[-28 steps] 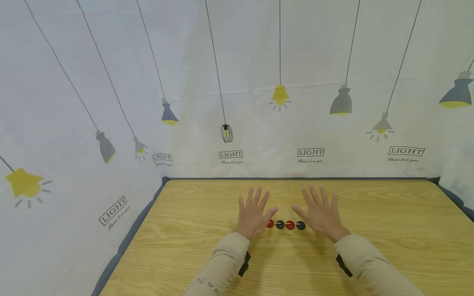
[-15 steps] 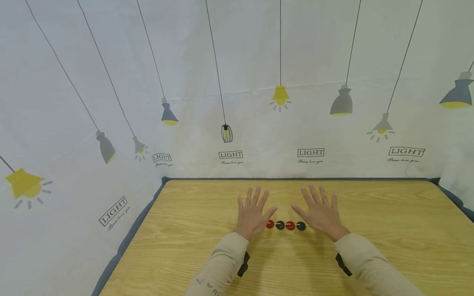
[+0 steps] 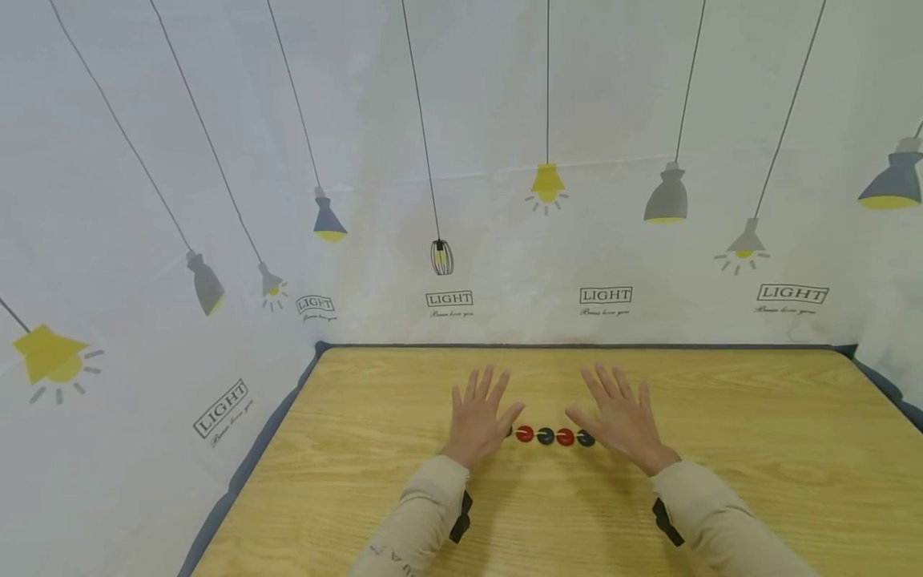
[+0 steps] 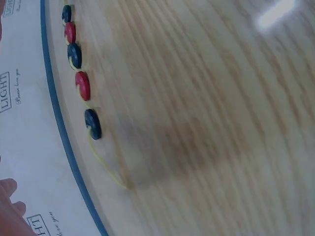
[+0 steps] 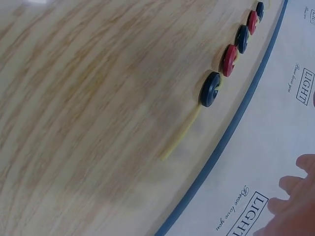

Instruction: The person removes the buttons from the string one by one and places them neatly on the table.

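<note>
A row of buttons, dark and red by turns, is threaded on a yellow cord (image 5: 181,132) across the wooden table. My left hand (image 3: 472,423) hovers over the row's left end with fingers spread, covering most of the leftmost dark button (image 4: 93,124). At the other end, my right hand (image 3: 626,418) is also spread, its thumb near the rightmost dark button (image 5: 210,89). Between the hands lie a red button (image 3: 525,433), a dark button (image 3: 546,437) and another red button (image 3: 566,437). Both hands hold nothing. In each wrist view a loose cord end trails from the outermost button.
The wooden table (image 3: 750,449) reaches back to a pale cloth (image 3: 505,240) printed with hanging lamps. A dark blue edge (image 3: 277,433) runs along the table's border. Black wrist straps (image 3: 461,517) show beneath both sleeves.
My left hand has shifted left, exposing part of the leftmost dark button. My right hand has barely moved, and the row of buttons lies as before.
</note>
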`<state>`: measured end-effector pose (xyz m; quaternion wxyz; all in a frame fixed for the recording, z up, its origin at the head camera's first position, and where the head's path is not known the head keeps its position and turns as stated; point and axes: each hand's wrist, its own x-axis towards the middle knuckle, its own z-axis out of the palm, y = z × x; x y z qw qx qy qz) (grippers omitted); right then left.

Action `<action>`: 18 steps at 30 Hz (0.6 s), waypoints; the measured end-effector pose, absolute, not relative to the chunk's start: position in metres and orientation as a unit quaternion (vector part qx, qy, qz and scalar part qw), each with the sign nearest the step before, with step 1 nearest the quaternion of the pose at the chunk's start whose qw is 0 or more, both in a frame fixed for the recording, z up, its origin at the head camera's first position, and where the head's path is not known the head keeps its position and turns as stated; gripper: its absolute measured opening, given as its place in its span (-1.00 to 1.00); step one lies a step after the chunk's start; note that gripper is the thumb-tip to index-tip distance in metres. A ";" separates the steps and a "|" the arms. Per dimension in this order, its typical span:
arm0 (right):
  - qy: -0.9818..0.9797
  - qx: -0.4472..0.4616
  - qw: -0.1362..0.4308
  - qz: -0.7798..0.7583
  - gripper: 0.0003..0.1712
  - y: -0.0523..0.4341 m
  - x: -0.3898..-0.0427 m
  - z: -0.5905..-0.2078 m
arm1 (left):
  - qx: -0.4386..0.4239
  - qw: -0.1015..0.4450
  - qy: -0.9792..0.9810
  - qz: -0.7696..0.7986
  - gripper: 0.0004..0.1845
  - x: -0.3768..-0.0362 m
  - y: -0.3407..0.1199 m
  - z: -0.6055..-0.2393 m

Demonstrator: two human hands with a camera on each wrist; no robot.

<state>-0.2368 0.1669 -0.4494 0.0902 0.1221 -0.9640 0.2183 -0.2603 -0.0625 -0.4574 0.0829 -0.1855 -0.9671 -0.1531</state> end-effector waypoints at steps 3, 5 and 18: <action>-0.958 0.136 0.108 0.228 -0.14 0.166 -0.239 -0.450 | -0.191 0.095 -0.962 -0.173 -0.38 -0.264 -0.068 -0.465; -0.952 0.149 0.124 0.238 -0.18 0.166 -0.242 -0.453 | -0.197 0.109 -0.956 -0.187 -0.40 -0.266 -0.072 -0.470; -0.911 0.181 0.116 0.352 -0.54 0.146 -0.259 -0.469 | -0.205 0.125 -0.934 -0.264 -0.57 -0.268 -0.087 -0.489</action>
